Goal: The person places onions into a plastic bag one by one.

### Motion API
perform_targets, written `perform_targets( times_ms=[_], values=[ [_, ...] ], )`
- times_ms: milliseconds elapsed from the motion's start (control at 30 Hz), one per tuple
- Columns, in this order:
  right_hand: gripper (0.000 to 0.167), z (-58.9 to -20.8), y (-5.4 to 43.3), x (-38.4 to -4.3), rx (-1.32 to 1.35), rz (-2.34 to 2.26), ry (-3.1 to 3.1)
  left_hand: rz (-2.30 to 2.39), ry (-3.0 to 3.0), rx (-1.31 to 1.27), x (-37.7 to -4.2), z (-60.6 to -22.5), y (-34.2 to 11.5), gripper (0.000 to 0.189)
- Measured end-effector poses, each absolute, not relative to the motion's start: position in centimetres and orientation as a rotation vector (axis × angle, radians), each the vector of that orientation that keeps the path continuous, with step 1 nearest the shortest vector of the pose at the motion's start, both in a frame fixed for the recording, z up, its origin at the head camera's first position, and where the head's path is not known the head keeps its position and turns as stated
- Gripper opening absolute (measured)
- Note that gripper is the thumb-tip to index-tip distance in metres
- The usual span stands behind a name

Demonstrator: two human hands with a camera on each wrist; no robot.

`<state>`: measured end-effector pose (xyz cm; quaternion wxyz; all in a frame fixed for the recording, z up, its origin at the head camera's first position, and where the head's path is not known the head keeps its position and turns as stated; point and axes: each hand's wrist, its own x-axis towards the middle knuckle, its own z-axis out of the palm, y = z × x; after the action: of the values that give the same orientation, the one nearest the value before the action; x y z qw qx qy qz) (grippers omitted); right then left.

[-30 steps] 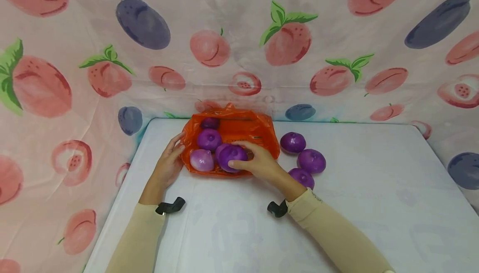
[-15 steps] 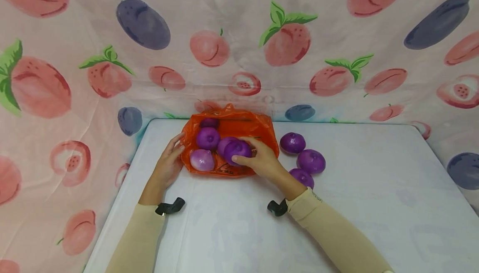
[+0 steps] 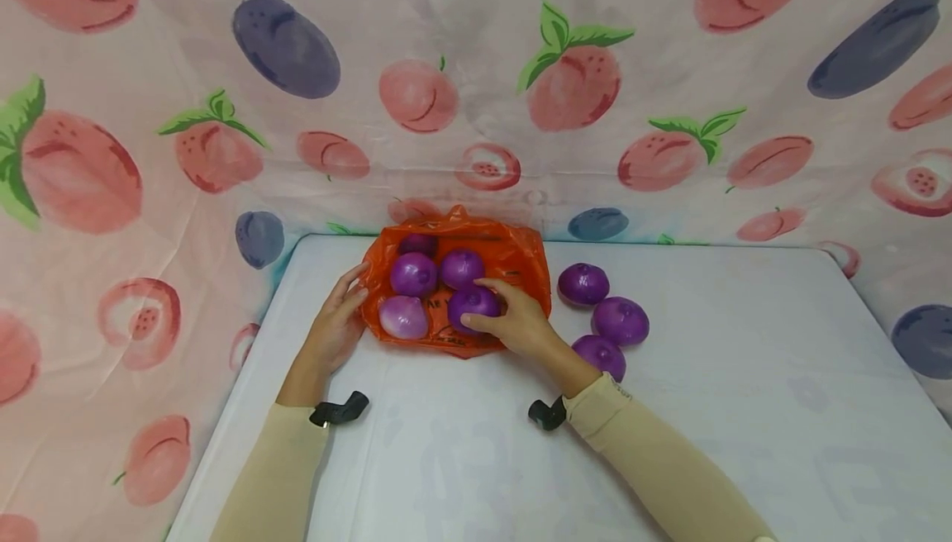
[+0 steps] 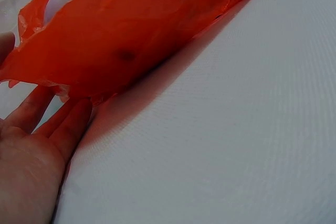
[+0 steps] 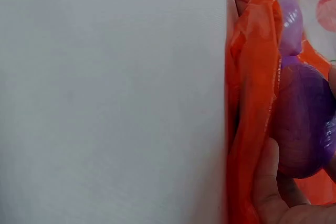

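Note:
In the head view an orange plastic bag (image 3: 521, 249) lies with its mouth toward me on the white table. My right hand (image 3: 524, 319) grips a glossy dark purple onion (image 3: 473, 311) at the front of the bag, thumb and fingers round its right side. Three purple onions sit behind and left of it: one (image 3: 462, 268), another (image 3: 413, 274) and a dark one (image 3: 419, 244). A paler onion (image 3: 404, 317) lies at the front left. My left hand (image 3: 335, 327) touches the bag's left side with fairly straight fingers; the left wrist view has these fingers (image 4: 68, 124) under the film.
Three more purple onions lie on the table (image 3: 744, 377) right of the bag: a rear one (image 3: 583, 284), a middle one (image 3: 621, 321) and a front one (image 3: 599, 357) beside my right wrist. A fruit-patterned cloth (image 3: 476, 112) hangs behind the table and along its left.
The onion in my right hand shifted right, then slightly lower in the bag. The onion that was partly hidden behind it now sits farther back, apart from it. My left hand stays put.

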<state>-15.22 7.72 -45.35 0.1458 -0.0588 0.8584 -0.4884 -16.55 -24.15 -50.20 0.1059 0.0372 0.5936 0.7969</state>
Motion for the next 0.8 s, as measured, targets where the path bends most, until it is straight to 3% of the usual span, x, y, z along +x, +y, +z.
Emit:
perform_targets(
  times_ms=[800],
  values=[
    [0.070, -46.2, 6.5, -15.3, -0.180, -1.309, 2.480, 2.340, 1.754, 0.109, -16.6, -50.3, -24.2, 0.051]
  ],
)
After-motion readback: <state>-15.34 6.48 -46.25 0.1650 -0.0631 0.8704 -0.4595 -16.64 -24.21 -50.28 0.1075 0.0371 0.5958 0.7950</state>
